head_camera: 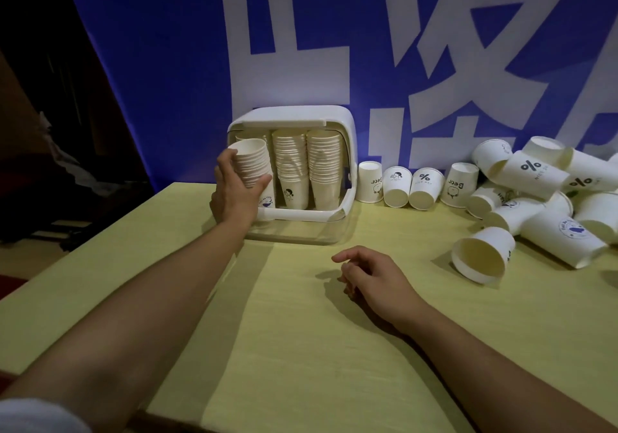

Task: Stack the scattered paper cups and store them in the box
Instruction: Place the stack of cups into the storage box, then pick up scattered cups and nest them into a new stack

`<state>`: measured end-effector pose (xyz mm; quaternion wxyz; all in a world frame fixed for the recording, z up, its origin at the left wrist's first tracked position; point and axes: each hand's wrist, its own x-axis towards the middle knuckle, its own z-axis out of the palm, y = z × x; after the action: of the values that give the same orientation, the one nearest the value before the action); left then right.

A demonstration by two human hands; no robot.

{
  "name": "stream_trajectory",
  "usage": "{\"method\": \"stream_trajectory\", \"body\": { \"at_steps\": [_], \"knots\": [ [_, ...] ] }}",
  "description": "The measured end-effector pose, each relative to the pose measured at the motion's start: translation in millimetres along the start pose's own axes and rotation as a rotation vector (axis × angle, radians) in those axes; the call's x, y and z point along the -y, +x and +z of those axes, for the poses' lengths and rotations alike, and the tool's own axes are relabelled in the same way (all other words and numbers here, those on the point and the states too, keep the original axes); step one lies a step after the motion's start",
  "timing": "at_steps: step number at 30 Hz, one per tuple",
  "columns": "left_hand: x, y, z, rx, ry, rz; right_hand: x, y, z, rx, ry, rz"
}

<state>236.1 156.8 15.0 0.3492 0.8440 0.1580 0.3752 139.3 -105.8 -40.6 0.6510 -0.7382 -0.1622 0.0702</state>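
A: So, where is the stack right now?

B: The left hand (234,185) has its fingers (262,180) curled round a nested stack of cups (252,165), thumb on the far side, holding it at the left-hand mouth of the white box (347,178). Just right of those fingers, two taller stacks (307,168) stand inside the box already.

A: How do you reckon that stack handles?

B: Light, I'd judge, and thin-walled, so it would crush under a hard squeeze. Nested cups can also slide apart or bend at the joints. Holding it around the middle, as now, looks sound; a hand under the bottom cup would steady it.

A: And the right hand?

B: The right hand (371,275) hangs low over the table (301,349), fingers loosely curled, holding nothing.

A: What lies round about?

B: Beyond the box, well right of the left fingers, a row of single cups (416,186) stands upside down, then a heap of loose cups (535,195) on their sides. One tipped cup (481,253) lies nearest the right hand. A blue banner (167,64) hangs behind.

A: Anything in the way?

B: The box's raised lid edge (284,124) above the stack and the neighbouring stack beside it leave a narrow slot, as far as I can judge.
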Motion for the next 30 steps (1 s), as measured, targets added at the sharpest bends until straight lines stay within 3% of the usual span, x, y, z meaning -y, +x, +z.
{"method": "stream_trajectory", "body": {
  "at_steps": [15,20,23,27,30],
  "knots": [
    [0.2,-2.1,3.1,0.064,0.066,-0.157,2.3,-5.9,-0.7,-0.01,-0.101,-0.014],
    [-42.0,-4.4,-9.1,-0.163,-0.319,-0.257,17.7,-10.4,-1.2,0.056,-0.14,0.039],
    [-75.9,-20.2,-7.9,-0.213,-0.575,-0.25,39.6,-16.5,-13.9,0.082,-0.369,-0.006],
    [-120.1,-67.1,10.1,-0.102,-0.816,-0.262,66.7,-23.1,-55.2,-0.077,-0.686,-0.174],
    [-140.0,-106.3,32.7,0.122,-0.866,-0.226,69.2,-23.1,-94.3,-0.258,-0.77,-0.207]
  ]
}}
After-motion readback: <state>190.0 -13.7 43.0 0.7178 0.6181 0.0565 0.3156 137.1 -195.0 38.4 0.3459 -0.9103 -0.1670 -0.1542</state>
